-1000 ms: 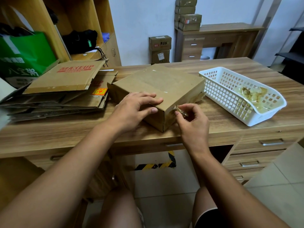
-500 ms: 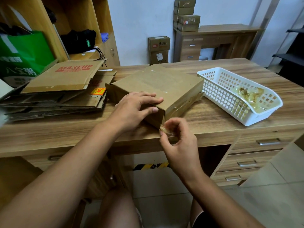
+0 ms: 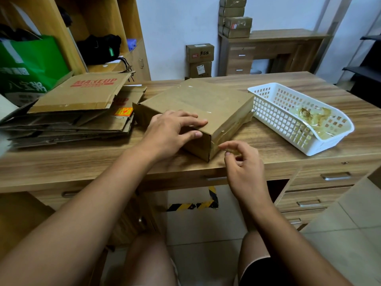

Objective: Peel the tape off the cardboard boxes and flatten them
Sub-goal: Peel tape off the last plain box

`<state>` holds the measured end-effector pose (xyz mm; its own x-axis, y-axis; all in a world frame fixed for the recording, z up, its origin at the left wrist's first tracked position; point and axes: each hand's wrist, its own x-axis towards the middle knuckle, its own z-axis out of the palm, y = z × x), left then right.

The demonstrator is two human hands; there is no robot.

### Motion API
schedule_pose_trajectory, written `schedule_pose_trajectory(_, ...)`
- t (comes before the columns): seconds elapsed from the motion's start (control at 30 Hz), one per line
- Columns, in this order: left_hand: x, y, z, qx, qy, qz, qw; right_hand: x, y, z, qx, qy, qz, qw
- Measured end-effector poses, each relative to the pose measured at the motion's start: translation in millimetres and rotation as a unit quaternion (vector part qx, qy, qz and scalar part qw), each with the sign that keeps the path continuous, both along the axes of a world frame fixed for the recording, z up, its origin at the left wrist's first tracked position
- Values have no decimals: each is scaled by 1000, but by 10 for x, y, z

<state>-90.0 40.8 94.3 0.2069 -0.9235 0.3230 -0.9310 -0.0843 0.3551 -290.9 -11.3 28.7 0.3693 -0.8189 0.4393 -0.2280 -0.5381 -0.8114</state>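
Here the tape (image 3: 230,131) runs from the counter (image 3: 268,142)'s front edge back along the box (image 3: 206,102)'s right face; the right hand (image 3: 245,166) pinches its near end, the left hand (image 3: 171,131) presses flat on top.

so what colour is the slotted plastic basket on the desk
White slotted plastic basket; head view.

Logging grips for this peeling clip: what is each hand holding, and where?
The right hand pinches a scrap of clear tape between thumb and forefinger. The left hand holds nothing; it presses the cardboard box near its front corner, fingers on top.
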Motion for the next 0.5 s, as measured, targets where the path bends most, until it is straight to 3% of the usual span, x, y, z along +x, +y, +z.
schedule_pose_trajectory(0.13,-59,-28,23,6,-64,4,998,-21,-27,35,24,-39,3,999)
schedule_pose_trajectory(0.27,-174,-60,37,-9,-139,7,990,-48,-195,26,130,-138,7,982)
schedule_pose_trajectory(0.37,-209,-69,51,-11,-131,-12,991,-85,-284,84,235,-221,18,946)
schedule_pose_trajectory(0.5,-163,-66,56,23,-100,-60,993,-135,-398,155,274,-284,13,919)
